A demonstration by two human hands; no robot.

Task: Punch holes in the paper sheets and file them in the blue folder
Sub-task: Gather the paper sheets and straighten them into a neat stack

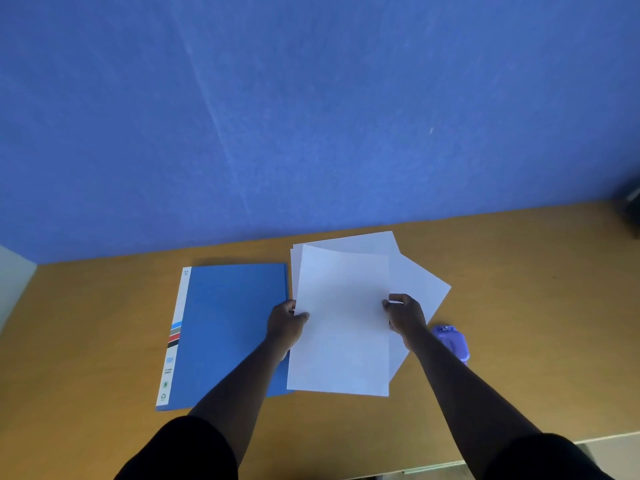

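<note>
A closed blue folder [228, 327] with a white spine strip lies flat on the wooden desk, left of centre. Right beside it sits a loose pile of white paper sheets [419, 282], fanned out at different angles. The top sheet [341, 327] is held by both hands: my left hand [285, 323] pinches its left edge, and my right hand [405, 315] pinches its right edge. The sheet's near left corner overlaps the folder's right edge. A small purple hole punch [452, 341] rests on the desk just right of my right wrist, partly hidden by my forearm.
The wooden desk [519, 306] runs back to a blue partition wall [311, 116]. A dark object [632, 206] sits at the far right edge. The desk's near edge [606, 436] shows at the lower right.
</note>
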